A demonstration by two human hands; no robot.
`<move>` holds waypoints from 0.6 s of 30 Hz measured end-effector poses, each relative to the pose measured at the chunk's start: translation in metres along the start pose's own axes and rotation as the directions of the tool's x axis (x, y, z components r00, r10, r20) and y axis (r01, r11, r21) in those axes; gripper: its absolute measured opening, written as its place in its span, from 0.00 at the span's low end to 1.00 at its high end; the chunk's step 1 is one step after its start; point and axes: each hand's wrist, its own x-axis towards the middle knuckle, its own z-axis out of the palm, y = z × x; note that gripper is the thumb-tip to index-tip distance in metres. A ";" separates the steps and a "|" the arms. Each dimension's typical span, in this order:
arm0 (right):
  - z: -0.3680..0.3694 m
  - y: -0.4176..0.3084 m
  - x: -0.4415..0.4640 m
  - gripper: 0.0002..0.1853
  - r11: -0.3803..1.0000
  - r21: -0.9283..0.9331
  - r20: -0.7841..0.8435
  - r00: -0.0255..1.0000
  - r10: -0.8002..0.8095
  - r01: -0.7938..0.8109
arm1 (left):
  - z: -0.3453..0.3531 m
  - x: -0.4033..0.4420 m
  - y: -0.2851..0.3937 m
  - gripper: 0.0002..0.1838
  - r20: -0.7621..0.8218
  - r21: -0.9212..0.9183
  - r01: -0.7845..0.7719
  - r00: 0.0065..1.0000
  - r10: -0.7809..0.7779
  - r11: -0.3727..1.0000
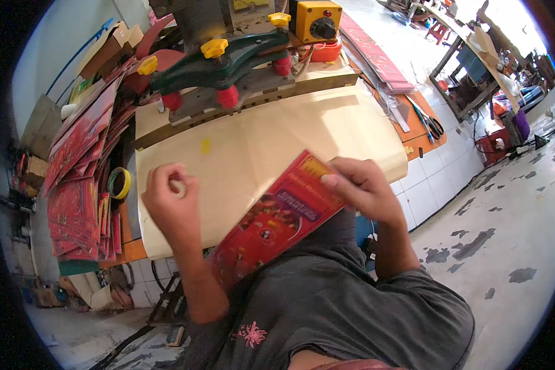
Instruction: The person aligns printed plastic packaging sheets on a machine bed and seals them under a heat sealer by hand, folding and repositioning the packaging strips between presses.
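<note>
Packets, red and printed [74, 213], lie heaped and leaning over one another well to the left of the left hand; being slick-looking and uneven, they could slide if an arm brushed them. A roll of tape [126, 184] stands on edge between that heap and the left hand, so an outward swing of the wrist might tip it.

The left hand [171, 194] is raised with its fingers curled in toward the thumb; something pale and round shows inside the curl, but I cannot tell whether it is a held thing. Beyond it, the green bar [194, 75] with its yellow knobs [214, 48] sits above the far edge of the cream sheet [277, 129].

Between the hands, the red packet [274, 216] hangs aslant, its lower end near the left forearm. The right hand [367, 188] has its upper end pinched, thumb on the printed face. Held at that one end only, the packet could bend or swing, and a loose pinch might drop it onto the lap. Farther right, beyond the right hand, scissors [436, 127] lie close to the board's edge [435, 143], where a knock could send them to the floor.
</note>
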 end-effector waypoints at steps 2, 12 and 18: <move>-0.019 0.003 -0.007 0.14 0.993 0.095 -0.074 0.994 0.081 -0.074 | -0.018 -0.006 -0.029 0.10 -0.081 0.050 0.059 0.995 -0.054 0.997; -0.136 0.067 -0.019 0.16 0.808 0.374 -0.622 0.769 -0.146 0.456 | -0.134 -0.053 -0.163 0.08 -0.404 0.420 0.360 0.896 -0.183 0.833; -0.127 0.067 -0.015 0.17 0.799 0.375 -0.657 0.742 -0.129 0.470 | -0.123 -0.073 -0.161 0.22 -0.228 0.200 0.434 0.893 -0.389 0.879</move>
